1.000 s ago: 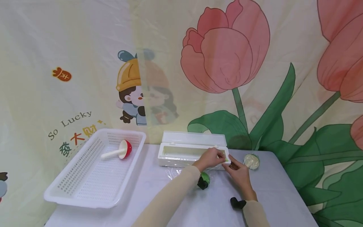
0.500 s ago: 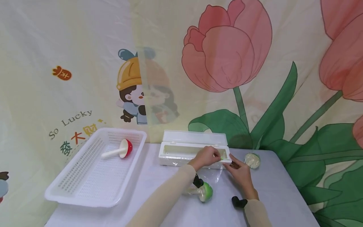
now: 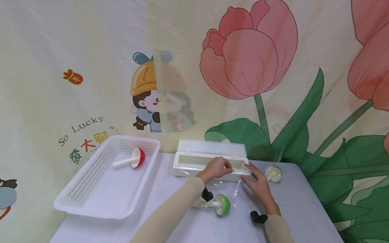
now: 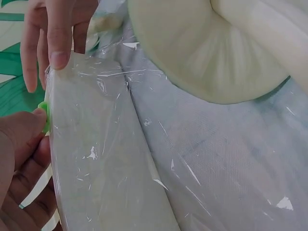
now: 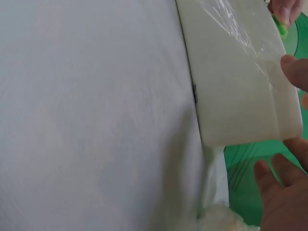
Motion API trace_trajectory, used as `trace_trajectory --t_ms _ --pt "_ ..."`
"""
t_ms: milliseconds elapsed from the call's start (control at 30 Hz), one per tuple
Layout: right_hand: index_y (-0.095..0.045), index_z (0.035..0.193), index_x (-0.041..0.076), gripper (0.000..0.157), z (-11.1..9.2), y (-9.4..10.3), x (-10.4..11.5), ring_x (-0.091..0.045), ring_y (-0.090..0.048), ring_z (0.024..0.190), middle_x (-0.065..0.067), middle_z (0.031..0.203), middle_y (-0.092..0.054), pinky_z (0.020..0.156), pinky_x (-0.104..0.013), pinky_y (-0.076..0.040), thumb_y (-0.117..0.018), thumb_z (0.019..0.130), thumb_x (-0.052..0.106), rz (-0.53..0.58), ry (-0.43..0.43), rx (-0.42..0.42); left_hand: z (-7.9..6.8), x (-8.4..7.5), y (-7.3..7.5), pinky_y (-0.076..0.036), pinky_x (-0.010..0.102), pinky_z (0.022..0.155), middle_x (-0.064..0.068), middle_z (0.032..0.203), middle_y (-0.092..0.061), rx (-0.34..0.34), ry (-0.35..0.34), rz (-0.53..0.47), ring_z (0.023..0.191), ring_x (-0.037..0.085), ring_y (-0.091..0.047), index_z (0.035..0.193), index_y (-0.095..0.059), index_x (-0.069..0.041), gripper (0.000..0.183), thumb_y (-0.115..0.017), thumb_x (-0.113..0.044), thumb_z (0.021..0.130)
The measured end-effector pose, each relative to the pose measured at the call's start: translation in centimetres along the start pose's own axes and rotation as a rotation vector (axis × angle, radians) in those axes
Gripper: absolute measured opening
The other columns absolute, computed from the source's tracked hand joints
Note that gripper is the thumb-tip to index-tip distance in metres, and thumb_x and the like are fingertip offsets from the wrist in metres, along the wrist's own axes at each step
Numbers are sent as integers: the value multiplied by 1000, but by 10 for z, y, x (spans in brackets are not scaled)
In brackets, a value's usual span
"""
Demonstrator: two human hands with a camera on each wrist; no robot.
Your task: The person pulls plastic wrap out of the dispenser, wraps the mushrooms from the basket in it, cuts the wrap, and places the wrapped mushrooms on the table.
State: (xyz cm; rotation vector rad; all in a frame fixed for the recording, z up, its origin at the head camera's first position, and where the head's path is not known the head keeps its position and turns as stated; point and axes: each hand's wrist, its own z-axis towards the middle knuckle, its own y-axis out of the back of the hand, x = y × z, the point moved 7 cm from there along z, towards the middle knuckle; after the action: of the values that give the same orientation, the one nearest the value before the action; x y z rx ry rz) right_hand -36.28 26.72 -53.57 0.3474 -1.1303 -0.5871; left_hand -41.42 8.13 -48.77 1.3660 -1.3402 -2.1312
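Left hand pinches green piece at box rim; right hand spread at the end

The white box (image 3: 182, 172) sits on the table (image 3: 304, 209), lid (image 3: 211, 147) raised behind it. The left arm reaches in on a slant, its hand (image 3: 215, 168) over the front edge; thumb and forefinger pinch the small green piece (image 4: 44, 115) at the rim. The right hand (image 3: 258, 184) stands at the box's right end, fingers parted, thumb at the front upper edge; firm contact cannot be told. Clear film (image 3: 236, 191) hangs down the front face. A green-capped mushroom (image 3: 223, 204) lies on its side near the box, below the left wrist.
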Motion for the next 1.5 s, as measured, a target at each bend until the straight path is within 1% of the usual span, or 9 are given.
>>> trace_trajectory --t_ms 167,400,767,933,967,1067,1200,1400,1500 --pt "-67 131 1 45 1 -5 8 -54 -40 142 -32 156 -40 103 -70 -43 -80 89 12 -5 47 10 0 0 -2 -51 16 76 -6 96 -79 -2 -5 3 81 1 -65 97 -81 -15 10 -75 -20 92" --pt "-75 111 1 22 3 -10 8 -56 -43 139 -32 156 -40 92 -70 -50 -78 91 11 5 39 5 0 2 -3 -52 16 78 -6 96 -79 -11 -5 13 84 2 -67 97 -81 -15 10 -75 -21 92" --pt "-74 115 3 26 5 -11 0 -48 -34 148 -28 162 -33 101 -56 -48 -76 94 19 88 -38 60 -2 4 -2 -53 21 85 -5 101 -78 0 17 24 93 7 -69 103 -79 -16 13 -74 -26 96" --pt "-74 117 4 29 3 -14 -2 -45 -34 149 -26 163 -31 103 -56 -47 -76 95 23 84 -78 77 -7 11 -1 -53 22 87 -8 101 -77 -6 28 88 94 6 -69 102 -79 -20 13 -72 -30 97" --pt "-74 117 5 30 2 -14 -3 -44 -35 149 -25 163 -31 104 -54 -48 -76 95 24 75 -80 75 -9 13 0 -53 23 87 -9 100 -77 -12 28 95 94 6 -69 102 -79 -20 13 -72 -29 97" --pt "-74 117 5 29 0 -11 -3 -42 -37 148 -24 162 -34 101 -28 -53 -76 94 23 65 -68 48 -17 19 7 -54 24 88 -9 100 -77 -25 32 98 94 6 -69 102 -79 -20 13 -71 -29 98" --pt "-75 114 3 25 -1 -6 -1 -44 -40 145 -27 158 -38 88 3 -37 -78 92 15 89 -20 -4 -27 25 13 -54 27 90 -8 102 -77 -40 27 91 96 8 -69 104 -79 -19 15 -70 -29 98" --pt "-75 114 3 26 0 -8 0 -45 -40 145 -28 158 -37 91 2 -36 -78 92 16 114 -11 9 -34 31 21 -54 28 92 -10 103 -77 -58 2 157 99 8 -70 105 -79 -21 16 -68 -32 99" --pt "-75 115 3 26 0 -6 -2 -44 -41 144 -27 159 -37 86 3 -38 -78 92 17 103 -26 10 -38 35 26 -55 29 91 -9 103 -77 -62 4 166 100 9 -70 104 -79 -20 15 -69 -30 99"
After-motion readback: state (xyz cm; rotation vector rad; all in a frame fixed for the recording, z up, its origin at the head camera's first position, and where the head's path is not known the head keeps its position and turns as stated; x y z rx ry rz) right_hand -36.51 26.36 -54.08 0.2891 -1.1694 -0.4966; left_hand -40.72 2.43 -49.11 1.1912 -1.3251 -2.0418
